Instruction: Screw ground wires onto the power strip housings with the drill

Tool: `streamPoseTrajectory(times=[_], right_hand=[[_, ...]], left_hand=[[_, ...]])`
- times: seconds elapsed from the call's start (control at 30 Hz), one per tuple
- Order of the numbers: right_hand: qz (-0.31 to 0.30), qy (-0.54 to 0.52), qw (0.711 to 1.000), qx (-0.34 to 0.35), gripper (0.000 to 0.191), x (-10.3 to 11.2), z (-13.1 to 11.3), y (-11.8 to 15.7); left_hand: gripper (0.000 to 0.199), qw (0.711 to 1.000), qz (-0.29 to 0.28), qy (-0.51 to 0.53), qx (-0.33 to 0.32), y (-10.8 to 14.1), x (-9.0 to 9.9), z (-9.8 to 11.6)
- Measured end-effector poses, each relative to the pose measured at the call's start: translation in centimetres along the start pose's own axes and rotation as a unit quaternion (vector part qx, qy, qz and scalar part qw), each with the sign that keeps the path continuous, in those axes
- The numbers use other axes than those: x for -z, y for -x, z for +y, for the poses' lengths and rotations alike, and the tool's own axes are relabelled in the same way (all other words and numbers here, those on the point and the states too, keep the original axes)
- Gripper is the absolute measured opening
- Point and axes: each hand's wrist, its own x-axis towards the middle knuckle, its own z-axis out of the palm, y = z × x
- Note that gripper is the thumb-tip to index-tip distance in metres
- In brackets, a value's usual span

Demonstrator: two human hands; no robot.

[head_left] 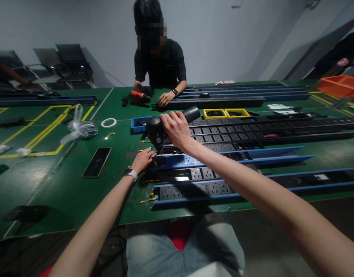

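My right hand (176,129) is wrapped round a black power drill (155,129), whose tip points down at the left end of a blue-edged socket strip (182,161). Just below the drill, my left hand (143,159) rests at that same strip end, its fingers bent together near a yellow wire; what they hold, if anything, is too small to make out. Nearer me lies another blue-edged strip (188,191) with a yellow-green wire (147,201) at its left end. Black socket strips (214,134) lie beyond.
A phone (96,162), a white ring (108,123) and a plastic bag (81,129) lie left on the green table (64,196). Blue (140,125) and yellow bins (215,114) stand behind. Across sits a person (159,69) with a red drill (140,95). An orange crate (340,85) is far right.
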Motion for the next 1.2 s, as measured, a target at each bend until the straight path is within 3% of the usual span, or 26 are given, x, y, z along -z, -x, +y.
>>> streamPoseTrajectory(times=[0.67, 0.9, 1.2], right_hand=[[0.005, 0.0, 1.0, -0.025, 0.034, -0.1, 0.1, 0.4], [0.02, 0.001, 1.0, 0.01, 0.036, 0.1, -0.8, 0.0], [0.043, -0.007, 0.998, 0.043, 0.037, -0.4, -0.8, -0.2]], left_hand=[[0.041, 1.0, -0.004, 0.012, 0.016, 0.0, 0.3, 0.5], [0.039, 0.999, -0.017, 0.021, 0.021, 0.1, 1.2, 1.0], [0.036, 0.999, -0.01, 0.042, 0.024, 0.2, 0.8, 0.8]])
